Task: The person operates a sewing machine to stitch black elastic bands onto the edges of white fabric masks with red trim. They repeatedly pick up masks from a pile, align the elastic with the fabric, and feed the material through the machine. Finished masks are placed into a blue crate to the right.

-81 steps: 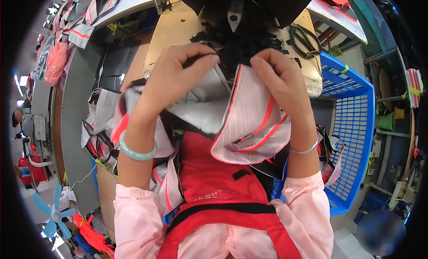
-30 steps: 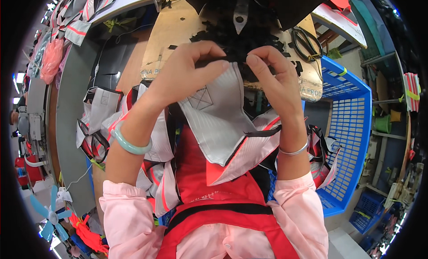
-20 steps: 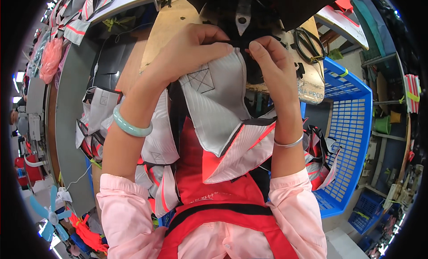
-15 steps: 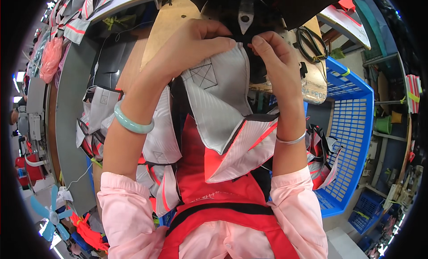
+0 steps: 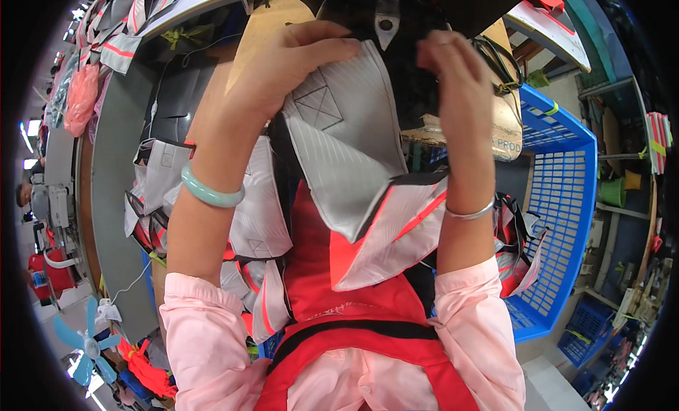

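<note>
My left hand [image 5: 286, 68], with a pale green bangle on its forearm, pinches the top edge of a silver-grey fabric piece [image 5: 353, 128]. A stitched box with a cross shows on this piece, which hangs folded towards my lap, its lower part edged in black and bright coral. My right hand [image 5: 461, 68] is raised off the fabric to the right; its fingers are curled and smeared by motion, so whether they hold anything is unclear. Between both hands, a pointed metal part [image 5: 385, 29] with a round hole hangs from a dark machine [image 5: 424, 8].
A wooden tabletop [image 5: 272, 19] lies under the machine. Black-handled scissors [image 5: 498, 65] rest at its right edge. On the right stands a blue plastic basket [image 5: 559, 220]. More grey and coral fabric pieces [image 5: 262, 206] hang at my left. A red apron [image 5: 353, 298] covers my front.
My right hand has come away from the fabric's top edge, moving up and to the right. My left hand keeps hold and has shifted slightly up and left.
</note>
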A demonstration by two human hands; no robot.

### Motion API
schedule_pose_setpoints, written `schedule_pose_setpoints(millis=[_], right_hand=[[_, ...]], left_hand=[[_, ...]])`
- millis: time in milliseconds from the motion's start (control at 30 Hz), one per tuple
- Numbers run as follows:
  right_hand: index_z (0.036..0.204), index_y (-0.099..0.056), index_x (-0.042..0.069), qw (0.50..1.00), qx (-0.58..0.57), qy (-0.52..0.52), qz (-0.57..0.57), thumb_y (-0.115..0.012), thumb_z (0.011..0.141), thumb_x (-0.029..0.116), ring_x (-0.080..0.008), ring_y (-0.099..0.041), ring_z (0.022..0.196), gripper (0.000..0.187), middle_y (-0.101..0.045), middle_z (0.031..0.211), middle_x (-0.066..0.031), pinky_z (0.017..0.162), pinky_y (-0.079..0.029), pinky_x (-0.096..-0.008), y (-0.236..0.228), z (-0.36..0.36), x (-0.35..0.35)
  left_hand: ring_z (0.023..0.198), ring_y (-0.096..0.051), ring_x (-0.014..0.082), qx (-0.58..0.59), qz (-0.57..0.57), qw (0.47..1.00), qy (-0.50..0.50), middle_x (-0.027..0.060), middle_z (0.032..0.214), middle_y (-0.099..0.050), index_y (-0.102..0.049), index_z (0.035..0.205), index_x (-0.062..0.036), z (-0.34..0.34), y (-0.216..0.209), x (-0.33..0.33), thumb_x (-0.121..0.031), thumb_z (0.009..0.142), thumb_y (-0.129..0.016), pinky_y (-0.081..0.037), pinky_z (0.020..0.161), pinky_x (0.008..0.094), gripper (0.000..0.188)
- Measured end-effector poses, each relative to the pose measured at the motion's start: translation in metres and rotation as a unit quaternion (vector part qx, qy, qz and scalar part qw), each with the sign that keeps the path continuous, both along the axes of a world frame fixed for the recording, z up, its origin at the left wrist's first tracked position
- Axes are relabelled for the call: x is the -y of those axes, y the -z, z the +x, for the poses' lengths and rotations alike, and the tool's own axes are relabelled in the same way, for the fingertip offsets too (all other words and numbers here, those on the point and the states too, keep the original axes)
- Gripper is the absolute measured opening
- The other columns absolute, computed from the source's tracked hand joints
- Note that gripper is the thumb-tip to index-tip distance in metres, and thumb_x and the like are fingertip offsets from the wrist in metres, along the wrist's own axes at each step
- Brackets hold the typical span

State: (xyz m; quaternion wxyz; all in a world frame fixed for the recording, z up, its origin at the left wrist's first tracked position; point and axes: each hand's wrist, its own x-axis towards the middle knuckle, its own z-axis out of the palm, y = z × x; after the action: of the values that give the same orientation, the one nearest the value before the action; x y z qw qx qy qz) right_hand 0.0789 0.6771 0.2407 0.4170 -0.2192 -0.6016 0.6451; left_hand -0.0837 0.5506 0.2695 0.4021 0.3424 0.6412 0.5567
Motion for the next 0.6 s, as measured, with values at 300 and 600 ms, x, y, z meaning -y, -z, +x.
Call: schedule_pose_setpoints(millis=[300, 600], right_hand=[[0.079, -0.066, 0.005, 0.843, 0.07, -0.148, 0.512, -0.072, 0.067, 0.012, -0.0255, -0.062, 0.085, 0.015, -0.064, 0.084, -0.0084, 0.076, -0.048, -0.0389, -0.024, 0.044, 0.081], [0.1, -0.057, 0.003, 0.766, 0.223, -0.18, 0.576, -0.063, 0.078, 0.014, -0.0349, -0.06, 0.082, 0.025, -0.061, 0.09, -0.0177, 0.072, -0.046, -0.0427, 0.005, 0.023, 0.108]], left_hand=[[0.067, -0.049, 0.009, -0.274, -0.01, 0.913, 0.301, 0.0015, 0.072, -0.055, -0.057, 0.09, -0.0014, 0.021, -0.007, 0.003, -0.02, 0.084, -0.062, -0.041, 0.063, 0.0256, 0.02], [0.073, -0.057, 0.0186, -0.231, -0.041, 0.941, 0.246, 0.0086, 0.077, -0.061, -0.061, 0.09, -0.0011, 0.044, 0.008, 0.038, -0.028, 0.086, -0.057, -0.044, 0.071, 0.028, 0.028]])
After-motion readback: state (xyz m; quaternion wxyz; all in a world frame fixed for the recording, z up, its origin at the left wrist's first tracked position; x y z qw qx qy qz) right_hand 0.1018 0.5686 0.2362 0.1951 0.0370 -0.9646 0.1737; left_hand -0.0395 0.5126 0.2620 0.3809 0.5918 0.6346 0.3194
